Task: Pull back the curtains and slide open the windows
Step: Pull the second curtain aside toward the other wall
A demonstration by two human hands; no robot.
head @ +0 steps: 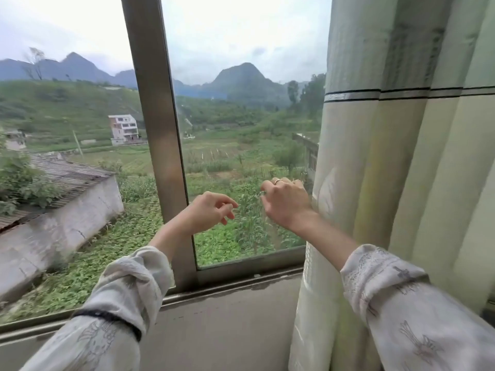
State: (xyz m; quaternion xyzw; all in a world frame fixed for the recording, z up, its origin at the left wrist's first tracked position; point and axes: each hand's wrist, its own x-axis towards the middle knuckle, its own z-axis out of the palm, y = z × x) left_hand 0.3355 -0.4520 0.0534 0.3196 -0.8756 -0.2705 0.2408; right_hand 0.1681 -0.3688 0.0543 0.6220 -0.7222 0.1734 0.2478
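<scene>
Hovering loosely curled and empty, left hand (211,210) and right hand (286,199) risked snagging the curtain (388,170) before gripping the sash (160,145).

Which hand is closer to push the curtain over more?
The right hand. It is up beside the edge of the curtain, on the right. The left hand hangs in front of the glass near the window frame, holding nothing.

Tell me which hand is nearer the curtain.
Right. The right hand is at the curtain's left edge, whether touching is unclear; the left hand hangs farther left, near the window frame post.
</scene>
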